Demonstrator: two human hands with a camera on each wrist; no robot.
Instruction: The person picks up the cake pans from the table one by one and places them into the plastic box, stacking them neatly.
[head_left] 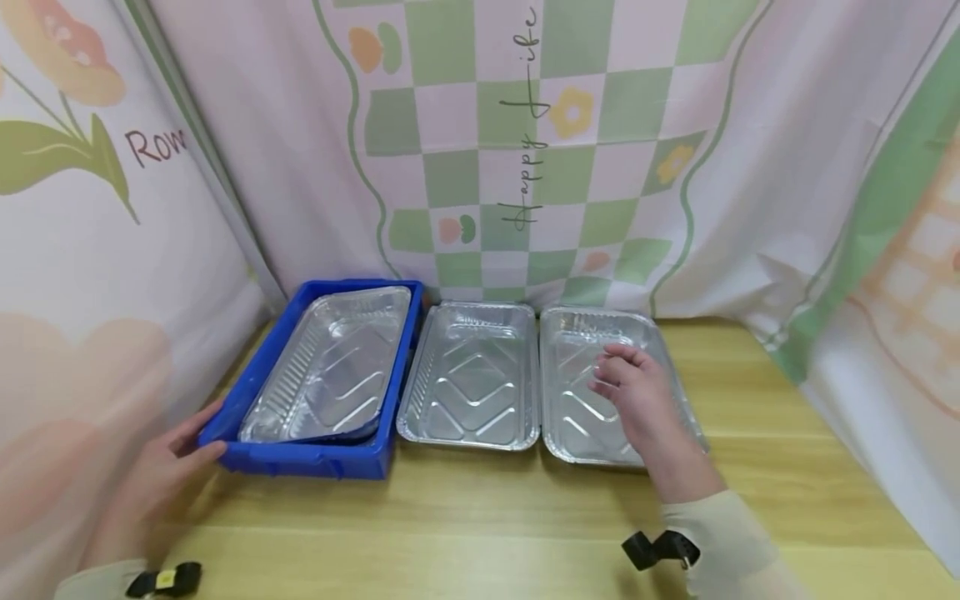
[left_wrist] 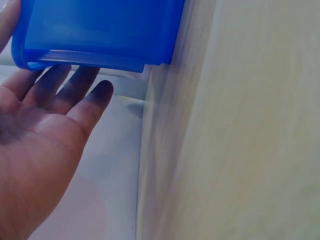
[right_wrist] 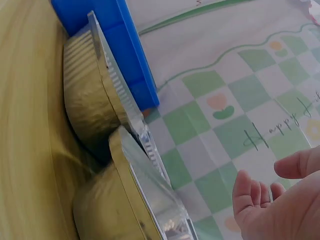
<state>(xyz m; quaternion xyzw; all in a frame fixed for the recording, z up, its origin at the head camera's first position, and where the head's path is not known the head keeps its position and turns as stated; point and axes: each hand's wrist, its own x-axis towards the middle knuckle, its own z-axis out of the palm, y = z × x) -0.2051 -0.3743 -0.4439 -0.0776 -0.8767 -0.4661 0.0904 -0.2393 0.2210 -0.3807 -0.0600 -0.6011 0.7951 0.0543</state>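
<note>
Blue crate (head_left: 315, 461): sits at the left end of the row on the worktop (head_left: 465, 521), its near left corner within the left grip (head_left: 161, 471).
Left grip: closed on that corner, thumb against the near face and the other fingers outside the left wall; the left wrist view shows the fingers reaching behind the crate's lip.
Foil tray in the crate (head_left: 348, 362): lies inside the blue walls with its hollow upward, to the right of the left grip and apart from it; whatever lies beneath it is hidden.
Middle foil tray (head_left: 476, 379): rests flat on the worktop just beside the crate, between the two grips and well apart from the left one.
Right foil tray (head_left: 581, 437): stands flat beside the middle one, rims touching or nearly so, directly below the right grip (head_left: 637, 392).
Right grip: holding nothing, fingers loosely bent, raised over the right tray and hiding part of it; the right wrist view shows it apart from the trays.
Wrist straps: black, one on the left wrist (head_left: 165, 579), one at the right sleeve (head_left: 716, 525).
Fabric backdrop (head_left: 510, 187): green and pale checks, flowers and the words "Happy Life", hanging behind the trays.
</note>
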